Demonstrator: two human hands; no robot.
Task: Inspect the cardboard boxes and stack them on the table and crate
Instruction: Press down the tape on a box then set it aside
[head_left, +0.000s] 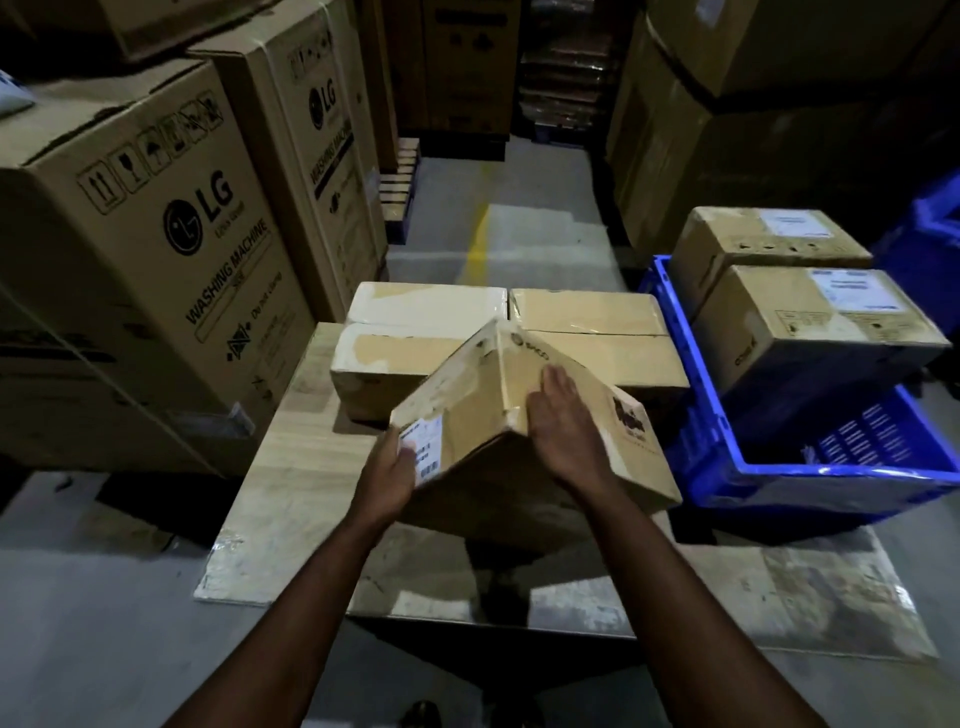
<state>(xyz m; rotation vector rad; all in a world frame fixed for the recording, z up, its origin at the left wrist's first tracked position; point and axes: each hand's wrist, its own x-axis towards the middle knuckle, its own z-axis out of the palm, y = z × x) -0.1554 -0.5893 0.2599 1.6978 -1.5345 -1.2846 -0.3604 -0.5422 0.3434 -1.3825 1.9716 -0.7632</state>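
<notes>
- You held the cardboard box (467, 395) edge-up, long axis pointing away.
- Your left hand (395, 467) gripped its labelled corner.
- Your right hand (563, 426) lay flat on it.

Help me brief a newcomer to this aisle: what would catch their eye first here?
First, the tilted cardboard box in the middle, one edge up, with the left hand gripping its labelled corner and the right hand flat on its side, above the wooden table. Next, the bright blue crate at right holding two labelled boxes, and the tall LG washing machine cartons at left.
</notes>
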